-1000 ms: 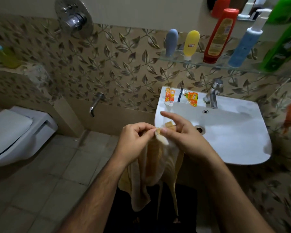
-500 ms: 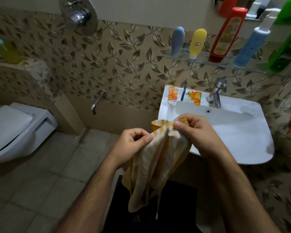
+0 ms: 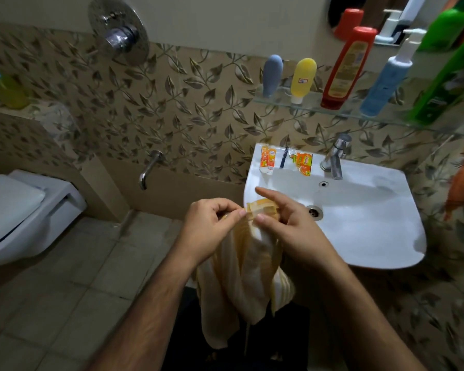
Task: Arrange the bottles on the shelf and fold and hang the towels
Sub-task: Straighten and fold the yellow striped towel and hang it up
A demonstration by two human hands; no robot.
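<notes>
Left hand [image 3: 208,231]: bare, no ring or watch visible.
Right hand [image 3: 292,226]: bare, likewise.
Forearms: bare, no sleeves visible.
Lower body: dark clothing, near edge.

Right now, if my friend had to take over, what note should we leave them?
Left hand: pinches the yellow towel at its top edge.
Right hand: grips the same edge, forefinger pointing out.
The towel hangs bunched in front of the sink, not folded.
Bottles stand on the glass shelf.
Done: bottles look arranged.
Left: fold this towel and hang it.
</notes>
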